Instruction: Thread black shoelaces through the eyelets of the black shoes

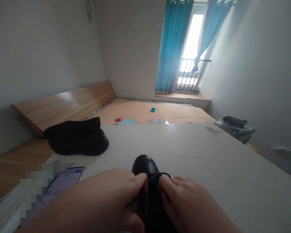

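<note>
A black leather lace-up shoe (144, 164) rests on the white table right in front of me, its toe pointing away. My left hand (122, 191) is closed on the near left side of the shoe's opening, the thumb and fingers at its edge. On the opposite side, my right hand (186, 197) has curled fingers gripping the shoe's edge beside the laces. A loop of black shoelace (165, 174) arches up by the right fingertips; whether they also pinch it is hidden. The heel end is dark and partly covered by my hands.
Black footwear (79, 139) lies at the table's left edge. Near my left forearm is a phone (65, 181) with a running timer. A small white packet (212, 127) sits at the table's far right, by a bag (236, 127). Beyond is a bed (135, 108) with small items.
</note>
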A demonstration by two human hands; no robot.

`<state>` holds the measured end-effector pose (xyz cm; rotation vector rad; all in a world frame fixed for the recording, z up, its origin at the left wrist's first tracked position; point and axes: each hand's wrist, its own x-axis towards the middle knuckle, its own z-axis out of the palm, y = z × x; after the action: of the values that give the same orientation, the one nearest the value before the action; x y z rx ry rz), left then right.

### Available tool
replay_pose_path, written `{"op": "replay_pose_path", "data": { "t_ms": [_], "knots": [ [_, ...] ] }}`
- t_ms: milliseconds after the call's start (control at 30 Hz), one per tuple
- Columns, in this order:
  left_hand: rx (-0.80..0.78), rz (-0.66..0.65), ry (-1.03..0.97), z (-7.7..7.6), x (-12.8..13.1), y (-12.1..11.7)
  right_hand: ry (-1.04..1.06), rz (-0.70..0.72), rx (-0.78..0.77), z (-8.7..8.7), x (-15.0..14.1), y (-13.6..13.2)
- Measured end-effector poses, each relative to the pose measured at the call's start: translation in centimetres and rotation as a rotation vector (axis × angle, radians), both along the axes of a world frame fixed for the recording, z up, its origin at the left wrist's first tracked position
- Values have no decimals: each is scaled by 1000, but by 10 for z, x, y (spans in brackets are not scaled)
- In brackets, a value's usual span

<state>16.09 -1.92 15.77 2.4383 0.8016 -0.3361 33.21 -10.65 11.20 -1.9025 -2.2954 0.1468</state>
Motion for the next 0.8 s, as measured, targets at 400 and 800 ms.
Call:
{"op": "replay_pose_path", "data": {
  "t_ms": [400, 800],
  "knots": [
    [408, -53, 127, -3, 30, -33, 20, 25, 205, -11, 3, -7],
    [547, 64, -87, -8, 26, -38, 198, 49, 343, -7, 6, -10]
  ]
}}
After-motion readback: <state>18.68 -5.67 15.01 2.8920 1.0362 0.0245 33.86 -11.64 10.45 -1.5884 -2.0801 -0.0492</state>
